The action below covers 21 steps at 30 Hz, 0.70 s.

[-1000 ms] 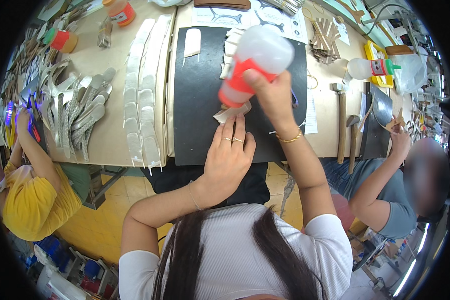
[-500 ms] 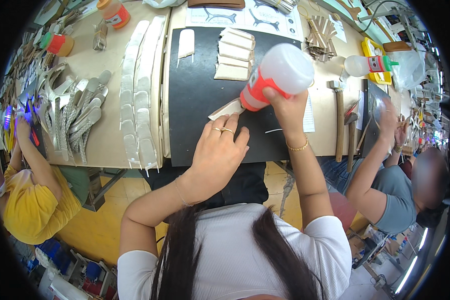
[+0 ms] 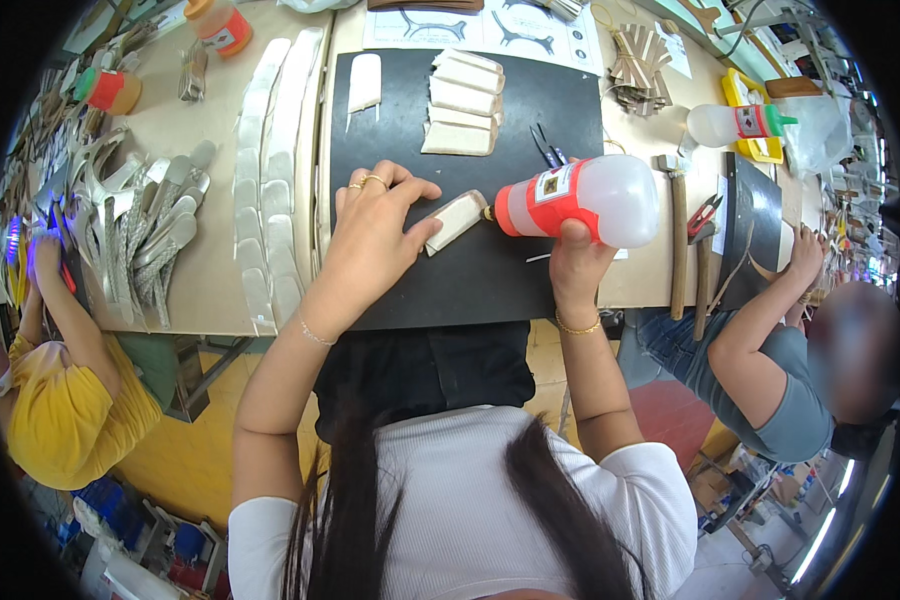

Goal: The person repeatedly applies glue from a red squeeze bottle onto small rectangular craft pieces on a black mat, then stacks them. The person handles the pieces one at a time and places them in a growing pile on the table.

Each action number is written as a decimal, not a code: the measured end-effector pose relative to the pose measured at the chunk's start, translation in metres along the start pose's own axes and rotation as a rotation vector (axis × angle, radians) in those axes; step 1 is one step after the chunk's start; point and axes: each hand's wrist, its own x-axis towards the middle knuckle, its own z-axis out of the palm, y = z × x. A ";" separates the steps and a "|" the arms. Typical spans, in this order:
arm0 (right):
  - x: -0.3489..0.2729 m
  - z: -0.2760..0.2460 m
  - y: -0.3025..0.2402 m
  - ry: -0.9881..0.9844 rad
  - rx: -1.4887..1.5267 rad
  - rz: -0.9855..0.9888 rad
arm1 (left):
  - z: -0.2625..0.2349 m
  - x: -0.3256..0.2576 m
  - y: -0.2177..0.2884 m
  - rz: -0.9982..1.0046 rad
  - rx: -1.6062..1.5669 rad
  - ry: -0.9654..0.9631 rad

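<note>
My right hand (image 3: 580, 262) is wrapped round a squeeze bottle (image 3: 625, 200), translucent white with a red label band and red shoulder. The bottle lies tilted almost level, its dark narrow tip at the upper right end of a small pale leather-like tab (image 3: 456, 222) with a tan edge. My left hand (image 3: 375, 225) has its fingers apart, the thumb touching the tab's lower left end. Under both lies a black work mat (image 3: 410, 295). Beyond the tab, a stack of similar pale tabs (image 3: 463, 105) overlaps on the mat, and a single tab (image 3: 365, 82) lies to its left.
Left of the mat run two long rows of silvery pieces (image 3: 285, 190), then a heap of braided straps (image 3: 160, 225). Dark-tipped snips (image 3: 548, 148) lie behind the bottle. A hammer (image 3: 678, 235) lies at right. Co-workers sit on both sides, one in yellow (image 3: 75, 410).
The bottle has swung from upright-leaning to nearly level, moving right and nearer. My left hand has shifted left and its fingers have lifted off the tab, uncovering it.
</note>
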 end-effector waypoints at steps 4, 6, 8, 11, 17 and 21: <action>-0.005 0.004 0.001 -0.029 0.056 0.036 | 0.002 0.001 -0.002 -0.032 -0.028 -0.042; -0.011 0.010 -0.003 -0.077 -0.069 0.043 | 0.001 0.001 -0.003 -0.040 -0.022 -0.062; -0.020 0.017 -0.007 -0.113 -0.085 0.101 | 0.001 0.002 -0.004 -0.033 -0.021 -0.066; -0.034 0.027 -0.010 -0.141 -0.096 0.154 | 0.002 0.001 -0.004 -0.018 -0.015 -0.061; -0.023 0.016 -0.006 0.025 0.130 0.201 | 0.002 -0.005 0.000 0.024 0.017 -0.033; 0.000 -0.010 -0.018 0.103 0.100 0.129 | 0.006 -0.009 0.007 0.089 0.057 0.053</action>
